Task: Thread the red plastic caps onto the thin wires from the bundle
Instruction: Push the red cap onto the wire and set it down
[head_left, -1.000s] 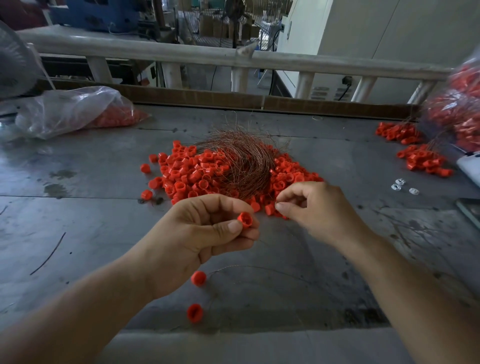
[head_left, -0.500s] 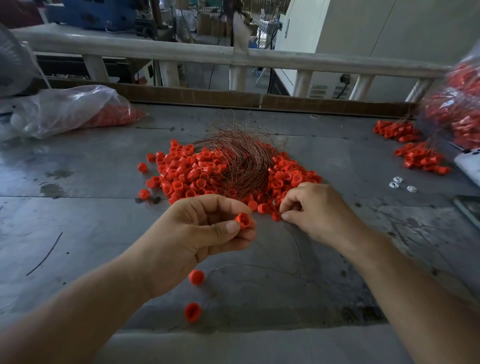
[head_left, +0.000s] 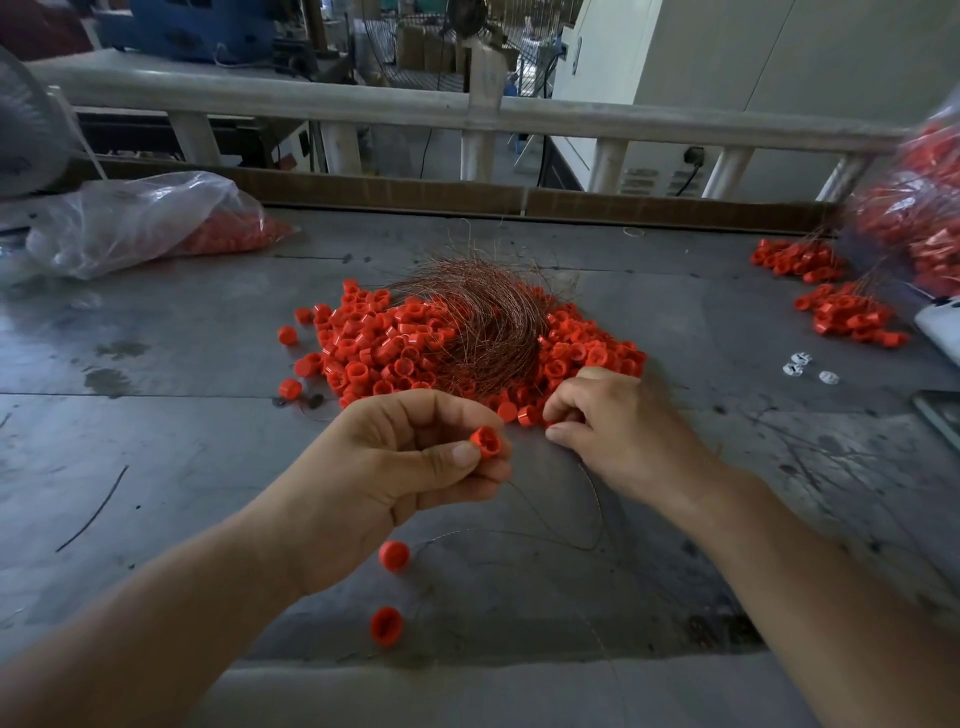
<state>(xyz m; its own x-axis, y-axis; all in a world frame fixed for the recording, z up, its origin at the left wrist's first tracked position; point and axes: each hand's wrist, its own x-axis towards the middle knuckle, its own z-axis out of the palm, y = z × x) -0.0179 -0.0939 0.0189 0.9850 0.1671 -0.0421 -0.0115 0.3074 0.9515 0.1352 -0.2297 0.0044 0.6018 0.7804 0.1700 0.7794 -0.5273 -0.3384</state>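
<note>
1. Head view: two loose caps (head_left: 387, 626) lay on the metal table (head_left: 156, 467) near its front edge, with a thin wire (head_left: 571, 543) curving beside them.
2. The left hand (head_left: 374, 478) pinched a red cap (head_left: 485, 441) between thumb and fingers, above the table.
3. The right hand (head_left: 618, 431) sat at the near edge of the pile of caps (head_left: 363, 358) with its fingers curled; whether it gripped anything could not be told.
4. The wire bundle (head_left: 483, 322) lay on top of that pile.
5. A plastic bag (head_left: 130, 223) lay at the far left.
</note>
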